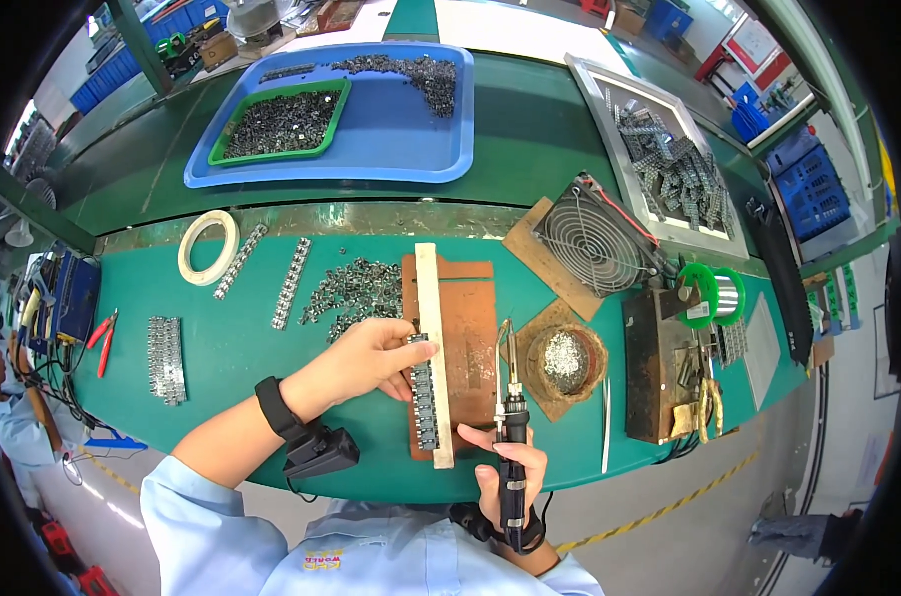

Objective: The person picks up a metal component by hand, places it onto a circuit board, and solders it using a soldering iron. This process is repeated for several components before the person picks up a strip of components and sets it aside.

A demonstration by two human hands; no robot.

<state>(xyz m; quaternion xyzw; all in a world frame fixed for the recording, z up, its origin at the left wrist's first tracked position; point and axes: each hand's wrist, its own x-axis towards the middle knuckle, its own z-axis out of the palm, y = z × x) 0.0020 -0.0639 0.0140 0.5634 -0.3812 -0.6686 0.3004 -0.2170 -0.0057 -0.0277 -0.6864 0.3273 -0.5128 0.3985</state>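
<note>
My left hand point(371, 363) is closed around the upper end of a strip of small dark components point(424, 402), with the thumb across its top. The strip lies along the left side of a pale wooden bar point(428, 288) that rests on a brown board point(470, 348). My right hand point(515, 467) grips a black soldering iron point(513, 427), a thin feed tube running alongside it. Its tip points away from me, right of the board and beside a round pot with silvery bits point(567, 360). A heap of small metal parts point(359, 296) is left of the board.
Beyond lie a blue tray point(391, 159) with a green tray point(336, 124) in it, a fan point(590, 238) and a framed tray of strips point(590, 89). A solder spool point(699, 295) stands right. Tape point(187, 253), red-handled pliers point(104, 348) and more strips point(166, 360) lie left.
</note>
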